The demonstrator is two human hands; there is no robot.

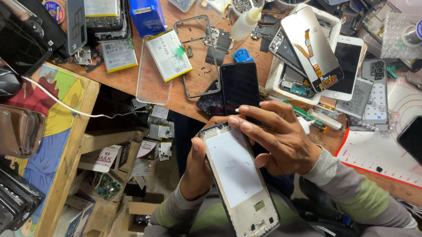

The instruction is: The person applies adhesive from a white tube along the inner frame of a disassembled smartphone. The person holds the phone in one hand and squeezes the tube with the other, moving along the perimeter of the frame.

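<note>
Wooden workbench (119,83) runs above and right of both hands, buried in phone parts. White ruled work mat (397,162) right of the right hand. Blue box (145,9) far above the left hand, top edge of view.

Phone frame (240,183), screen removed, white inner panel up, sits in the lap between both hands. Left hand (197,171) grips its left edge, thumb up along the side. Right hand (281,138) is curled over the top right corner, fingertips pressing the rim; it seems to pinch a thin white tool, can't tell for sure.

Judgement: to do this well, keep the frame braced with the left, work the corner with light even pressure, don't flex the frame.

Dark phone (240,87) just above the right hand, at the bench edge. White-backed display panel (312,47) with orange flex up-right of it.

Labels: white battery (168,54) with yellow edge and green tab above the left hand; second grey-labelled battery (117,54) left of it. Small white cartons (149,150) with red and dark print on the shelf left of the left hand. White glue bottle (245,24) above.
</note>
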